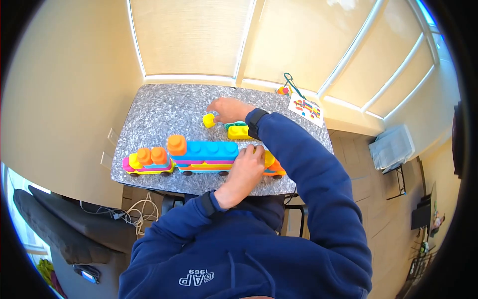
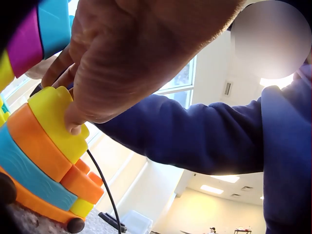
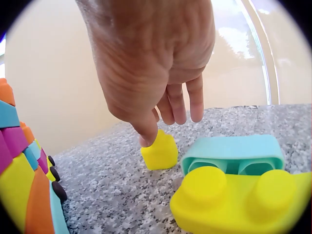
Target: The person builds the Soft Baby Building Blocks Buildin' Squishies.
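Note:
A toy train of colourful blocks on wheels, with a long blue block (image 1: 211, 150) on top, stands along the near side of the table. My left hand (image 1: 243, 172) grips a yellow block (image 2: 54, 117) toward its right end, thumb on the near face in the left wrist view. Over a small yellow block (image 1: 209, 120) reaches my right hand (image 1: 229, 109), fingers extended downward; in the right wrist view the thumb is at the top of that block (image 3: 160, 152), and contact is unclear. Beside it lie a teal block (image 3: 234, 148) and a larger yellow block (image 3: 234, 200).
A small train car with orange blocks (image 1: 152, 157) forms the left end. At the back right are a picture card (image 1: 304, 108), a dark green strap (image 1: 294, 84) and a small orange and red item (image 1: 283, 90). Walls and blinds border the table behind.

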`<state>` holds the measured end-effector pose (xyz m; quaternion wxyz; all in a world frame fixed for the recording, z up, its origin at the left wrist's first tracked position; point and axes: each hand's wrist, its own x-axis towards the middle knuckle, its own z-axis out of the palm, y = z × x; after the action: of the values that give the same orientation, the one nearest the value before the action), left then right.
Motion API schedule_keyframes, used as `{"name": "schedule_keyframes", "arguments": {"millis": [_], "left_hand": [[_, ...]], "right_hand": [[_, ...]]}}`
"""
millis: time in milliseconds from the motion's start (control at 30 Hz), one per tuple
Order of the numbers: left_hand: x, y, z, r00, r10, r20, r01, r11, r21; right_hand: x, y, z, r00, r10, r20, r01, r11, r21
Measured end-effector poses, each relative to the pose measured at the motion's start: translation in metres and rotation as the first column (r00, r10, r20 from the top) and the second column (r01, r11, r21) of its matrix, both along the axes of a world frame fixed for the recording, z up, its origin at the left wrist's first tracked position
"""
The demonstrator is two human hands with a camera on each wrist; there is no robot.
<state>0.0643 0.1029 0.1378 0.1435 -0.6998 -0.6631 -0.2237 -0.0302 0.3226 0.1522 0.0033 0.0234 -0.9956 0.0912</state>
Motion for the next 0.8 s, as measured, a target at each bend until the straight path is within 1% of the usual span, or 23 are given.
{"name": "schedule_keyframes", "arguments": {"millis": [33,67,200,267,300,367,400,500,567,600,667,733,767,800], "left_hand": [[0.000,0.000,0.001,1.000,0.000,-0.023,-0.001,1.000,-0.025],[0.000,0.001,0.000,1.000,0.000,-0.026,0.000,1.000,-0.009],[-0.001,-0.002,0.003,1.000,-0.003,0.010,0.003,1.000,-0.016],[0.000,-0.002,0.004,1.000,0.005,0.008,-0.004,1.000,-0.024],[0.000,-0.001,0.004,1.000,0.002,0.009,-0.002,1.000,-0.027],[0.001,0.000,0.003,1.000,0.005,0.008,-0.005,0.998,-0.056],[0.001,0.000,0.003,1.000,-0.001,0.007,0.001,0.998,-0.059],[0.001,0.000,0.004,1.000,-0.007,0.020,0.009,0.996,-0.086],[0.000,0.001,0.003,0.998,-0.015,0.061,0.019,0.998,-0.062],[-0.001,0.001,0.004,0.998,-0.015,0.062,0.020,0.996,-0.082],[-0.001,0.000,0.005,0.997,-0.017,0.070,0.022,0.997,-0.072],[-0.002,0.000,0.007,0.998,-0.002,0.055,0.006,0.998,-0.058],[-0.002,0.000,0.006,0.998,-0.007,0.057,0.011,0.998,-0.060],[-0.002,0.001,0.004,0.999,-0.006,0.052,0.009,0.998,-0.058]], "right_hand": [[-0.004,0.003,-0.008,1.000,-0.008,0.006,0.008,1.000,-0.023],[-0.008,0.006,-0.015,1.000,0.004,-0.025,-0.005,0.999,-0.037],[-0.021,0.017,-0.039,0.999,0.017,-0.040,-0.019,0.998,-0.062],[-0.025,0.019,-0.045,1.000,-0.019,0.014,0.020,0.990,-0.139],[-0.025,0.021,-0.047,1.000,-0.021,0.015,0.023,0.989,-0.143],[-0.023,0.022,-0.046,0.999,0.019,-0.047,-0.027,0.983,-0.183],[-0.021,0.025,-0.043,0.999,0.013,-0.048,-0.021,0.982,-0.186],[0.003,0.015,0.003,0.996,-0.008,-0.086,-0.008,0.982,-0.187],[0.029,0.015,0.034,0.979,0.024,-0.202,-0.053,0.989,-0.138],[0.046,0.014,0.050,0.980,0.016,-0.197,-0.044,0.989,-0.140],[0.090,0.013,0.079,0.973,-0.046,-0.227,0.031,0.997,-0.068],[0.139,0.008,0.101,0.967,-0.137,-0.214,0.117,0.988,-0.106],[0.163,0.003,0.109,0.967,-0.143,-0.212,0.122,0.987,-0.108],[0.186,-0.004,0.114,0.953,-0.243,-0.183,0.225,0.968,-0.115]]}}
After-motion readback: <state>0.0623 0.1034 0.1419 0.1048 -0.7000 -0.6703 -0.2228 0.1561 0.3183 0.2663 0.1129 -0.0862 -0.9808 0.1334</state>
